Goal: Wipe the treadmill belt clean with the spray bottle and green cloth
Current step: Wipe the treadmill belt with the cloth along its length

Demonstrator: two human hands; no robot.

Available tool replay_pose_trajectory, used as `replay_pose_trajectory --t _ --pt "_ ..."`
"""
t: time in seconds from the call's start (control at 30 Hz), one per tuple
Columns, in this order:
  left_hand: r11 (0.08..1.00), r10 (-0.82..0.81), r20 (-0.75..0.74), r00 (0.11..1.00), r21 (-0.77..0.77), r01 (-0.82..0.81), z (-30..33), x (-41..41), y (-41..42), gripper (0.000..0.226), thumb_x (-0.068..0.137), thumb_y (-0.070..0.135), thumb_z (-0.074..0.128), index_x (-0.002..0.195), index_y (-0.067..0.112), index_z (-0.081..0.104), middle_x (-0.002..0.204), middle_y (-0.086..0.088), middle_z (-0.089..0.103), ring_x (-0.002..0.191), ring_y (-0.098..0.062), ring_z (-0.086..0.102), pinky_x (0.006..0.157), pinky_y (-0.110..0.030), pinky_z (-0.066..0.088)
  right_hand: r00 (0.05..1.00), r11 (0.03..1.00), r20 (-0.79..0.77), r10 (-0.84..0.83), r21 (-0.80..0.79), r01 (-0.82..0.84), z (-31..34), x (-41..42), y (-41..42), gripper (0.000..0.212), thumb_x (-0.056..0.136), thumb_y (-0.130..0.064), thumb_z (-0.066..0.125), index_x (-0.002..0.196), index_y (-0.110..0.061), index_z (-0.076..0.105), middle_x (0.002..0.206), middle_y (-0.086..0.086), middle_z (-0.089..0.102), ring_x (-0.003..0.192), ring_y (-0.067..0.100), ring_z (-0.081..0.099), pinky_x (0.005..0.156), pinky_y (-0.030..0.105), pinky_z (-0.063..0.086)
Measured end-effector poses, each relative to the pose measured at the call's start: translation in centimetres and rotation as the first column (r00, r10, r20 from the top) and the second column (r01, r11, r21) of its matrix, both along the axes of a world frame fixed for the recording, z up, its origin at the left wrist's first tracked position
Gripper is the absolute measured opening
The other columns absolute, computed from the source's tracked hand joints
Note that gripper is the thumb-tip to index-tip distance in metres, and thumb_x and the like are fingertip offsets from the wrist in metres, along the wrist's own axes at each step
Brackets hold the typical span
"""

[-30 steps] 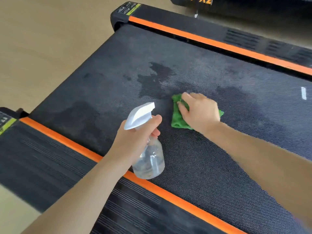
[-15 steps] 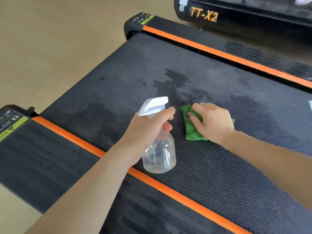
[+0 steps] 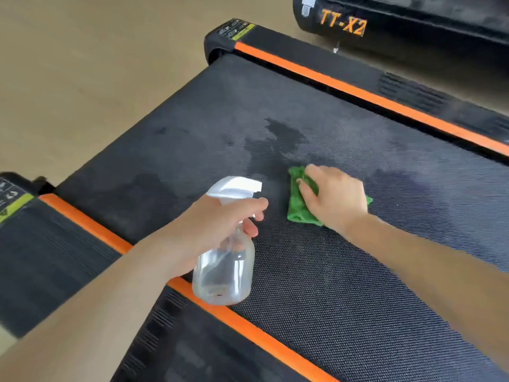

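Observation:
The black treadmill belt point(image 3: 344, 271) fills the middle of the view, with darker wet patches point(image 3: 278, 136) towards its far end. My left hand point(image 3: 217, 227) grips the neck of a clear spray bottle point(image 3: 224, 271) with a white trigger head, held just above the belt near the orange side strip. My right hand point(image 3: 334, 195) presses flat on a folded green cloth point(image 3: 298, 208) lying on the belt, just right of the bottle. Most of the cloth is hidden under the hand.
Orange strips point(image 3: 358, 92) edge the belt on both sides, with black ribbed side rails point(image 3: 49, 266) beyond them. A black housing marked TT-X2 point(image 3: 344, 23) stands at the top right. Beige floor point(image 3: 82, 78) lies to the left.
My right hand and the cloth have stayed on the same patch of belt, shifting slightly. The left hand keeps the bottle in place. The view has tilted, showing more of the TT-X2 housing.

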State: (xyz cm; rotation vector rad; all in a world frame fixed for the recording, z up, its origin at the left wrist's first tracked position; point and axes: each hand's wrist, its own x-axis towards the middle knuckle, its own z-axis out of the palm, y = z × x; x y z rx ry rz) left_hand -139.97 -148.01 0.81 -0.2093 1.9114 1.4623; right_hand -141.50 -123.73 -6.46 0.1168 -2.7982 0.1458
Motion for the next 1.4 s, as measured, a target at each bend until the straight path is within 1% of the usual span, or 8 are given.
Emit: replay_pose_trajectory --t 0.13,0.4,0.67,0.83,0.97,1.07,1.2,1.4 --pt "1.0 0.015 -0.007 1.0 0.005 -0.015 -1.3 -0.2 -0.3 0.034 0.087 0.049 0.076 0.086 0.016 0.081 0.075 -0.002 0.076 0.066 -0.021 0.066 0.075 -0.038 0.053 0.991 0.991 0.026 -0.135 0.027 0.134 -0.8 -1.3 -1.4 0.02 0.095 -0.04 0.048 0.096 -0.02 0.052 0.082 -0.003 0.058 0.08 0.028 0.057 0.057 0.032 0.03" --pt "0.997 -0.078 0.045 0.996 -0.003 0.078 -0.7 0.3 -0.8 0.034 0.09 0.047 0.075 0.088 0.014 0.08 0.074 -0.002 0.075 0.066 -0.019 0.066 0.067 -0.03 0.054 0.888 0.893 0.1 0.448 -0.023 -0.448 0.3 10.0 -2.5 0.017 0.09 -0.033 0.062 0.082 -0.019 0.055 0.075 -0.005 0.048 0.068 0.019 0.049 0.055 0.031 0.038" --pt "0.999 -0.036 0.006 0.999 -0.005 0.036 -0.7 0.1 0.3 0.033 0.087 0.047 0.076 0.083 0.014 0.079 0.066 -0.002 0.074 0.062 -0.014 0.069 0.056 -0.026 0.058 0.98 0.982 0.064 -0.189 -0.006 0.19 0.0 -3.0 -2.1 0.018 0.095 -0.037 0.045 0.095 -0.019 0.049 0.081 -0.002 0.055 0.077 0.03 0.057 0.058 0.034 0.035" --pt "0.998 0.052 -0.016 0.999 0.027 -0.051 -0.3 -0.2 0.1 0.031 0.093 0.041 0.075 0.089 0.01 0.077 0.07 -0.003 0.07 0.057 -0.008 0.067 0.051 -0.024 0.054 0.964 0.964 0.094 0.247 -0.121 -0.236 0.4 9.1 -6.5 0.017 0.085 -0.035 0.061 0.084 -0.021 0.052 0.076 -0.005 0.051 0.071 0.022 0.053 0.056 0.032 0.037" --pt "0.997 0.072 -0.007 0.997 0.011 -0.072 -0.3 0.1 -0.4 0.033 0.092 0.044 0.075 0.088 0.011 0.078 0.07 -0.003 0.072 0.056 -0.013 0.065 0.055 -0.025 0.055 0.86 0.867 0.111 0.498 -0.049 -0.495 0.3 7.9 -3.6 0.017 0.09 -0.034 0.06 0.082 -0.02 0.054 0.076 -0.003 0.051 0.07 0.021 0.05 0.057 0.032 0.041" --pt "0.996 0.091 0.002 0.996 0.023 -0.091 -0.3 0.6 -0.8 0.033 0.092 0.044 0.075 0.087 0.011 0.078 0.071 -0.004 0.072 0.059 -0.014 0.065 0.059 -0.028 0.054 0.985 0.986 0.053 0.162 -0.032 -0.161 0.6 0.7 -1.1 0.018 0.093 -0.04 0.05 0.087 -0.023 0.049 0.08 -0.001 0.057 0.077 0.029 0.059 0.061 0.037 0.048" --pt "0.997 0.075 0.004 0.997 0.008 -0.075 -0.5 1.0 -1.1 0.032 0.09 0.043 0.076 0.087 0.012 0.078 0.073 -0.003 0.072 0.065 -0.017 0.065 0.065 -0.03 0.055 0.983 0.986 0.086 -0.162 -0.022 0.164 0.3 -2.5 -1.0 0.019 0.096 -0.04 0.043 0.093 -0.022 0.045 0.084 -0.001 0.057 0.078 0.03 0.057 0.061 0.035 0.041" --pt "0.998 0.062 0.012 0.998 0.006 -0.062 -0.6 0.6 -0.7 0.034 0.088 0.046 0.077 0.087 0.012 0.079 0.075 -0.004 0.073 0.063 -0.019 0.065 0.063 -0.03 0.055 0.947 0.95 0.097 0.307 -0.087 -0.299 0.6 11.8 -4.3 0.017 0.088 -0.035 0.06 0.082 -0.021 0.053 0.076 -0.006 0.049 0.068 0.02 0.05 0.054 0.033 0.04"
